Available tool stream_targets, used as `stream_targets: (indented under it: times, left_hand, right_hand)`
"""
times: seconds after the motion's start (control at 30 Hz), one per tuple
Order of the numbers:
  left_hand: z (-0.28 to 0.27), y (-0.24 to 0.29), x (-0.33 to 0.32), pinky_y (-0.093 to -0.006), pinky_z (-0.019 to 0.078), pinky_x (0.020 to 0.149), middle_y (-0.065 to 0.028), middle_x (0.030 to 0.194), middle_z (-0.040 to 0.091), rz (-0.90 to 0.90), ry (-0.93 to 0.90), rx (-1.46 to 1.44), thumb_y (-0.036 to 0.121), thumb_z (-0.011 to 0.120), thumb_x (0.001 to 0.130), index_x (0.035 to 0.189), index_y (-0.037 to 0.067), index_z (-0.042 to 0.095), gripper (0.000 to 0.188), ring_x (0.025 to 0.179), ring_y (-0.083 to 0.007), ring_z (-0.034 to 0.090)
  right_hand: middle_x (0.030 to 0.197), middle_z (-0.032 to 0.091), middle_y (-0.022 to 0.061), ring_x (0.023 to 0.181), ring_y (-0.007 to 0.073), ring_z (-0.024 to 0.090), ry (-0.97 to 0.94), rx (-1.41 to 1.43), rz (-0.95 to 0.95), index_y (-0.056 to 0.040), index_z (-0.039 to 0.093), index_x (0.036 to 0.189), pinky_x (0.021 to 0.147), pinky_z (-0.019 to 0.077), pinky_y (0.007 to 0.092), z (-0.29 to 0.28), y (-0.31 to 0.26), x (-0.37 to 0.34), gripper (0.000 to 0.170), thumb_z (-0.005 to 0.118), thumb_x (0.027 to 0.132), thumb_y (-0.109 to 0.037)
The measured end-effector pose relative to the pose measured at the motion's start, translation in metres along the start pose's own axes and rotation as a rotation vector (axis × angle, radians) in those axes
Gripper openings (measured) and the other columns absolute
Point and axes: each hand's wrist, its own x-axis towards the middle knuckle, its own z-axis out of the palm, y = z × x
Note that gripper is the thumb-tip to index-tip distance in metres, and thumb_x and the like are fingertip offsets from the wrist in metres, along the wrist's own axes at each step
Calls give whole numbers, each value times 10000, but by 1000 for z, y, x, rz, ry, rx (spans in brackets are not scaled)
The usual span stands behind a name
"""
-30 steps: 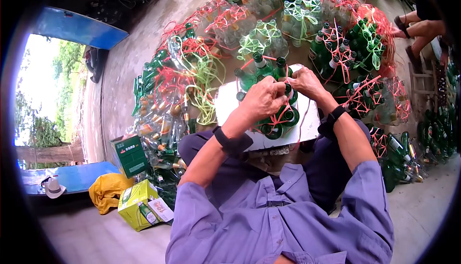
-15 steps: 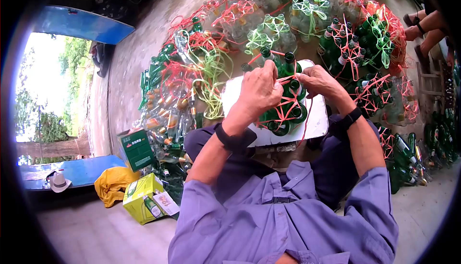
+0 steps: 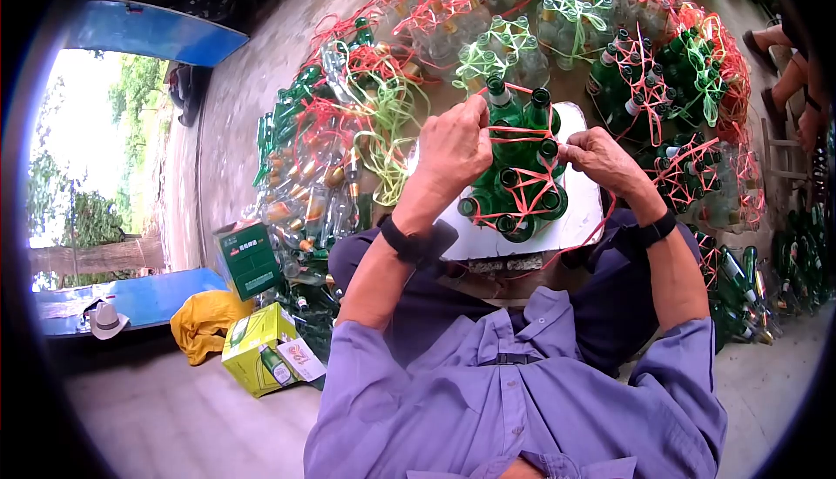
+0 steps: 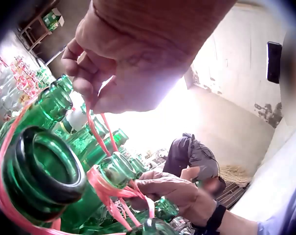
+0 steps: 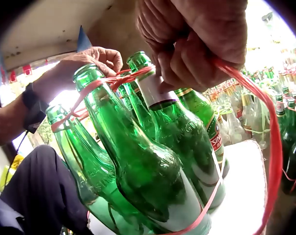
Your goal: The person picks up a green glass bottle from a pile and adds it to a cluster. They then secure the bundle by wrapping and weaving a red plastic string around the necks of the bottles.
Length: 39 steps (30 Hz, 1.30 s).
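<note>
A bundle of several green glass bottles (image 3: pixel 512 144) stands on a white board (image 3: pixel 570 205), their necks laced together with pink plastic string (image 5: pixel 133 76). My left hand (image 3: pixel 453 152) is at the bundle's left side, above the necks. In the left wrist view, its thumb and fingers pinch two strands of string (image 4: pixel 96 132) pulled up from a bottle neck (image 4: pixel 117 169). My right hand (image 3: pixel 605 161) is at the right side, beside a neck. In the right wrist view its curled fingers grip the string (image 5: pixel 272 132), whose loose length hangs down past the board.
Tied bottle bundles (image 3: pixel 501 52) stand beyond the board, and loose bottles (image 3: pixel 309 200) lie at the left. A tangle of green string (image 3: pixel 387 144) lies near them. Cartons (image 3: pixel 261 348) and a yellow cloth (image 3: pixel 209 322) are at lower left. Another person's arm (image 3: pixel 808 122) shows at far right.
The hands have moved apart, the left one to the left and the right one to the right. String now stretches across the necks between them. The whole view has shifted slightly.
</note>
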Motion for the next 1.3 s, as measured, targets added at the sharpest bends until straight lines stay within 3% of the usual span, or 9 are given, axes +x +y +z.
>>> stream_targets:
  times: [0.2,0.3,0.47,0.6,0.67,0.73,0.83,1.03,1.3]
  left_hand:
    - [21,-17,19,-498,499,720,-196,792,674,-49,51,-88,79,585,832,916,28,610,101,788,-421,658]
    - [25,-14,18,-502,513,721,-185,792,688,-79,-13,1,103,573,842,923,46,641,121,797,-415,670]
    - [32,-15,11,-498,537,756,-153,807,707,-149,-71,46,124,566,841,983,88,687,190,839,-401,687]
    - [26,-11,0,-473,524,849,-184,1000,713,-152,-110,-26,145,614,856,1092,71,677,255,975,-395,675]
    - [19,2,-16,-463,510,888,-202,1091,703,-128,-81,-33,167,636,869,1134,51,662,291,1043,-394,662]
    - [16,24,-38,-460,451,993,-231,1261,629,104,138,-32,257,687,894,1238,8,605,433,1185,-402,591]
    - [19,60,-74,-550,325,1098,-214,1373,563,231,102,58,398,713,888,1323,17,564,597,1319,-393,488]
    - [61,44,-91,-558,304,1131,-114,1493,507,275,90,262,120,636,807,1384,42,552,588,1450,-362,378]
    - [53,35,-101,-530,293,1145,-80,1477,527,268,42,258,96,602,825,1381,95,583,556,1459,-298,388]
  right_hand:
    - [626,538,-22,626,70,462,156,66,64,48,691,759,595,396,280,3,16,1,367,671,959,-260]
    - [562,442,-33,574,64,378,266,58,32,37,689,699,513,307,294,3,14,-4,414,720,921,-311]
    - [530,387,-62,527,34,276,273,154,49,-12,593,586,474,208,279,-2,-20,-23,368,709,878,-204]
    - [529,406,-91,449,1,288,230,383,33,-56,584,596,419,169,240,0,-24,-27,358,682,909,-201]
    - [547,403,-84,529,22,302,250,333,-16,-13,574,588,476,214,260,2,-32,-29,342,677,880,-159]
    - [547,416,-81,532,21,319,251,301,-62,-9,582,591,479,226,258,5,-33,-28,341,673,883,-160]
    - [543,439,-75,536,20,346,282,292,-64,-4,594,595,485,247,253,10,-42,-33,341,666,889,-162]
    - [554,467,-64,520,22,366,345,327,11,-10,604,603,475,268,246,6,-26,-35,332,664,891,-162]
    - [596,508,-45,455,8,370,380,543,41,-31,608,676,400,228,217,-3,-25,-53,253,693,898,-116]
